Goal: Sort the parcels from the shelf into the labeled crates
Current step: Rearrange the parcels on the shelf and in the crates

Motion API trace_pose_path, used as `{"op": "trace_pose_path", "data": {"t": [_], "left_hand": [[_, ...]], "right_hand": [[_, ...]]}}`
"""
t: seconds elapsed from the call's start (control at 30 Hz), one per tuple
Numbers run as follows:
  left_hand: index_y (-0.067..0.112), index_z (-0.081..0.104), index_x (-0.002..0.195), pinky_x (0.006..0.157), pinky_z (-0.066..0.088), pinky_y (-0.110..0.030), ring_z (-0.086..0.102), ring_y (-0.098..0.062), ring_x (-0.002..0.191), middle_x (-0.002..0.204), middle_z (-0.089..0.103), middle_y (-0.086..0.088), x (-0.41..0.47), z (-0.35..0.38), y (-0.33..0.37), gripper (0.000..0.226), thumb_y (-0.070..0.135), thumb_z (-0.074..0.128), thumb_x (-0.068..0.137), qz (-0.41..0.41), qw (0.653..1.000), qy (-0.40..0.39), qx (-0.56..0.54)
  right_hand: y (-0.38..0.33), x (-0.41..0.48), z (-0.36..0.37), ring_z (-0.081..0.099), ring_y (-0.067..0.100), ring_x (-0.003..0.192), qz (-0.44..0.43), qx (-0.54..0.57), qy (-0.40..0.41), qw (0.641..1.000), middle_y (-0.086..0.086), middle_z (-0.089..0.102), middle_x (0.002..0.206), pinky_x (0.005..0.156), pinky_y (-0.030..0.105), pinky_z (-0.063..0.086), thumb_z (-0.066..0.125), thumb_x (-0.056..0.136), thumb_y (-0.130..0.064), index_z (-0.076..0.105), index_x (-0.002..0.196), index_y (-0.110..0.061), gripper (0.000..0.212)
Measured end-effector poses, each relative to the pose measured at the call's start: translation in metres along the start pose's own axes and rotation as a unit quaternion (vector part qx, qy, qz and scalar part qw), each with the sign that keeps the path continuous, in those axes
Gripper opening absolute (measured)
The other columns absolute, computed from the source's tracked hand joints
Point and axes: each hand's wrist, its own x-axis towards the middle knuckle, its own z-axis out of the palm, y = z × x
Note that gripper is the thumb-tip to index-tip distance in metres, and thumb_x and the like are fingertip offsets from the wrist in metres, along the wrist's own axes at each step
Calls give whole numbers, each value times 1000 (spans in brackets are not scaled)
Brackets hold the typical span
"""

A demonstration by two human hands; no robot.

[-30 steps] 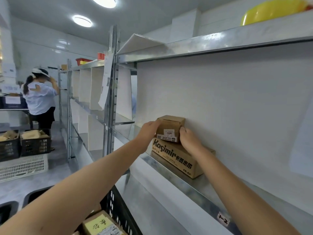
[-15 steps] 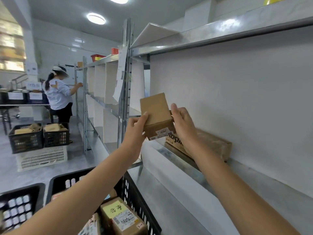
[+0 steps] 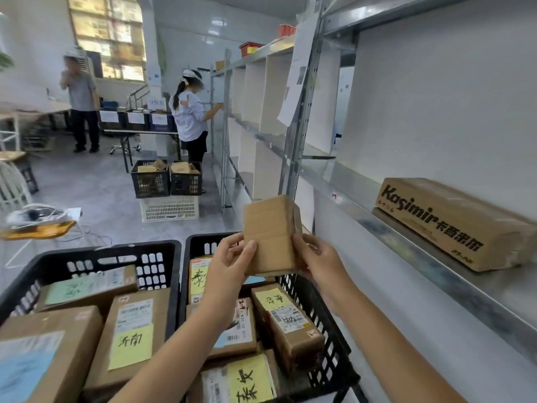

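Both hands pinch a small brown parcel [image 3: 271, 235] by its lower edge: the left hand [image 3: 232, 261] has thumb and fingers closed on the lower left corner, the right hand [image 3: 318, 258] closes on the lower right. The parcel stands upright at the centre of the frame, above the far end of the right black crate [image 3: 325, 338], with a plain flap side facing the camera.

No shipping label shows on that side, so the person probably has to turn the parcel to read it. The risk is a wrong sort: the left black crate [image 3: 96, 253] sits directly beside the right one, both nearly full of boxes with handwritten yellow notes, and a parcel let go from here would land in the right crate whatever its address. The hold is also low on a tall parcel, so it could tip out of the fingers while being rotated.

A long Kasimir box [image 3: 453, 222] lies on the metal shelf [image 3: 436, 271] at the right of the frame.
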Motion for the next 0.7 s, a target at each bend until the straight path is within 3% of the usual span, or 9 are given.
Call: {"op": "trace_pose_path", "data": {"t": [0.07,0.17,0.23,0.33,0.4,0.5,0.6,0.7], "left_hand": [[36,55,123,81,60,-37,70,-14,98,116,66,-4,-7,-13,-3,42,24,73,87,30,999,25,16],[35,59,120,65,56,-16,68,1,92,118,65,3,-14,-28,-2,36,18,70,90,58,996,54,48],[36,62,124,64,53,-11,67,0,99,121,67,4,-15,-34,1,32,27,65,93,36,997,36,65],[39,57,134,64,50,-8,67,0,99,120,69,7,-20,-34,2,45,41,64,90,-3,998,-5,65],[37,55,135,70,53,-11,69,0,97,119,70,6,-21,-32,0,50,42,67,87,-6,998,-17,55],[26,59,134,88,55,-29,70,-14,105,117,72,-1,-20,-32,-3,55,41,69,82,-28,999,-14,-3],[16,63,129,86,54,-32,68,-23,106,119,70,-10,-20,-31,-5,49,36,65,85,-49,996,-46,-51],[14,61,130,92,51,-36,66,-25,110,122,69,-12,-21,-27,-10,45,34,59,90,-55,992,-102,-44]], "right_hand": [[8,-2,12,68,15,106,2,-2,-35,999,0,71,117,96,42,55,70,86,-46,61,122,-23,44],[11,-6,26,69,16,103,-4,11,-56,998,-1,70,114,92,42,57,79,79,-41,57,115,-27,44],[11,-9,33,68,18,103,-13,5,-58,998,-1,67,113,89,43,59,81,76,-41,54,113,-28,48],[14,-13,39,65,18,105,-27,8,-57,998,-1,63,114,89,45,59,78,72,-51,53,113,-32,52],[17,-14,40,64,18,106,-34,12,-53,998,0,63,115,92,45,57,69,72,-59,54,113,-35,50],[21,-15,37,68,20,105,-24,69,-42,996,2,70,112,98,47,54,56,84,-59,64,111,-30,41],[24,-16,32,69,20,105,-4,89,-24,996,1,71,111,99,48,53,63,78,-57,64,113,-25,47],[26,-15,23,72,23,100,53,144,-56,987,7,73,111,87,41,59,68,79,-47,62,119,-16,51]]}}
